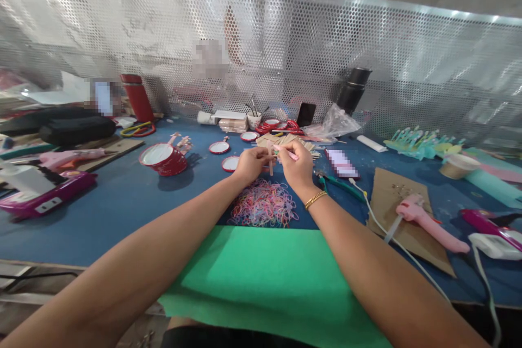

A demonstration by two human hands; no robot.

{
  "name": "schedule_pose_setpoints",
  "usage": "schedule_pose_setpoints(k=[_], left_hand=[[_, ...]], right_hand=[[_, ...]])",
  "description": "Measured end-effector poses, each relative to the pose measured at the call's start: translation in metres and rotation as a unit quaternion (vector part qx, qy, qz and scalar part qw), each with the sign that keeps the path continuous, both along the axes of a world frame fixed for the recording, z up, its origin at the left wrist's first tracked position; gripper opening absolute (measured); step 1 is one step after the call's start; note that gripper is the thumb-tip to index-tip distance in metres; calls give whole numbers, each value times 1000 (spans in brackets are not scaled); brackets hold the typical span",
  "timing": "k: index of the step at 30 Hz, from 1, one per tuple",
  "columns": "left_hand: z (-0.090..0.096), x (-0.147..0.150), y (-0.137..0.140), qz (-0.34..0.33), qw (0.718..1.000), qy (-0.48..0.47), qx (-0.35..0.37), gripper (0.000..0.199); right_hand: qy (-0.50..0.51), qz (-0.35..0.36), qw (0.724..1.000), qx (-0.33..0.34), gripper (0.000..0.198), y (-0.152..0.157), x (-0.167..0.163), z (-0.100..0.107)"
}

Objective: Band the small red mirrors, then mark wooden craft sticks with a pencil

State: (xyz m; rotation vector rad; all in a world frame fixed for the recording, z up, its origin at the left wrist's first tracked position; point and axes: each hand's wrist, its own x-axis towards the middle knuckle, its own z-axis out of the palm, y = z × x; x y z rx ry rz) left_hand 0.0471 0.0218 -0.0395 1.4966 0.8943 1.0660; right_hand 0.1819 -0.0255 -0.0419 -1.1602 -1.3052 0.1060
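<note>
My left hand is closed in a pinch on a small, pale wooden craft stick, which stands roughly upright between my hands. My right hand is closed too, its fingertips at the stick's upper part. Something small and greenish shows at those fingertips, too small to name. Below both hands lies a loose pile of coloured rubber bands. More wooden sticks are spread behind my hands. A green sheet covers the table's front edge and my lap.
On the left stands a red round drum-like tub; small red-rimmed discs lie nearby. To the right are green-handled pliers, a phone, and a pink glue gun on cardboard. A perforated metal screen closes the back.
</note>
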Motion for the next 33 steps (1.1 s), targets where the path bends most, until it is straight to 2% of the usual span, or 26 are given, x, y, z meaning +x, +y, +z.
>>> schedule_pose_setpoints(k=[9, 17, 26, 33], left_hand=[[2, 0, -4, -6, 1000, -21, 6, 27], [0, 0, 0, -4, 1000, -11, -1, 27], [3, 1, -4, -11, 1000, -27, 3, 26], [-1, -1, 0, -8, 1000, -16, 8, 29]], right_hand=[[-28, 25, 999, 12, 14, -5, -6, 5], [-5, -2, 1000, 7, 11, -1, -1, 2], [-28, 17, 999, 12, 14, -6, -7, 6], [-11, -4, 1000, 2, 12, -2, -1, 2]])
